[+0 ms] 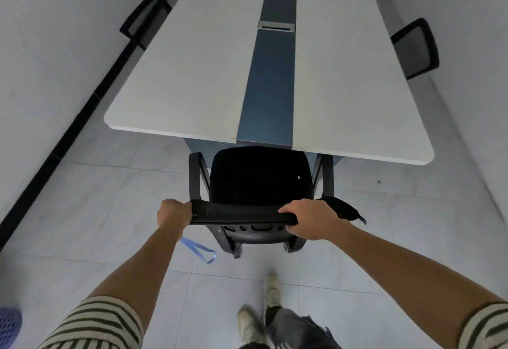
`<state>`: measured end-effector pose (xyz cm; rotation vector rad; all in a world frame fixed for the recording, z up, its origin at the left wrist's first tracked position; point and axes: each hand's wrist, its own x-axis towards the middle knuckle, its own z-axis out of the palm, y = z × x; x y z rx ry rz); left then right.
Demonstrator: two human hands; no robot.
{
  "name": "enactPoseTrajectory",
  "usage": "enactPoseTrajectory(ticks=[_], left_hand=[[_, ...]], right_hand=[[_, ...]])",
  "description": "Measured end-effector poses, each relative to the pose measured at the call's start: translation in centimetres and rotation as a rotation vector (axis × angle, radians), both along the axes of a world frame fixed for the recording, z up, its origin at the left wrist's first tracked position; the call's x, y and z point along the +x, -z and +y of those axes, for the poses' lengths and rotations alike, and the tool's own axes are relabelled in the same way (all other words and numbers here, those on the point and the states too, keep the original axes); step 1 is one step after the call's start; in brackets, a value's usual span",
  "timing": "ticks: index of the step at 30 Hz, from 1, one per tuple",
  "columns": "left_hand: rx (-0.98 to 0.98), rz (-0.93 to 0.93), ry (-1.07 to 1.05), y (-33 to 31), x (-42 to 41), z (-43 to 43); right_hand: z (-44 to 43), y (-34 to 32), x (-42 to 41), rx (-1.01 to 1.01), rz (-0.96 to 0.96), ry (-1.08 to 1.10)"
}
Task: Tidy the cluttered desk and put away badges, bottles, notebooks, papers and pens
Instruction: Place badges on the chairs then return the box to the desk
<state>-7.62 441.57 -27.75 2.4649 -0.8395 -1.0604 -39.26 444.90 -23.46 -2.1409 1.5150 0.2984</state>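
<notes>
Both clasp the chair (pixel 236 212) — right hand (pixel 310 218), left hand (pixel 173 212) with fingertips hidden.

The near edge of the table (pixel 178 79), mid-frame, is blocked by a chair (pixel 261 178) tucked partly under it. Open floor (pixel 110 197) is left on either side, with a blue strap (pixel 188 244) seen lower left of the chair. The long sides are flanked by a second chair (pixel 145 18), upper left, and a third chair (pixel 415 48), upper right.

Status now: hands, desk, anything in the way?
Both left hand and right hand grip chair backrest. Chair faces desk end. By left forearm hangs blue strap loop.
</notes>
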Motion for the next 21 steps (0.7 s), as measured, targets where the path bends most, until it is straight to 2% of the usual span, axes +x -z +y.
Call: enactPoseTrajectory(ticks=[5, 9, 12, 15, 21], left_hand=[[0.027, 0.064, -0.002, -0.1, 1.9, -0.9], [-0.011, 0.175, -0.103, -2.1, 6.1, -1.6], [-0.023, 0.193, -0.15, -4.2, 9.7, -1.0], [-0.025, 0.2, -0.197, -5.9, 14.0, 0.0], [-0.034, 0.193, -0.288, -7.0, 24.4, 1.5]], right_hand=[[-2.8, -0.6, 1.5, 0.312, -0.012, -0.026], [-5.8, -1.7, 5.6, 0.444, -0.026, -0.142], [-8.2, -1.9, 9.9, 0.536, -0.114, -0.124], [-11.2, -2.0, 15.0, 0.533, -0.212, -0.097], [-16.4, -1.8, 26.9, 0.46, -0.261, -0.113]])
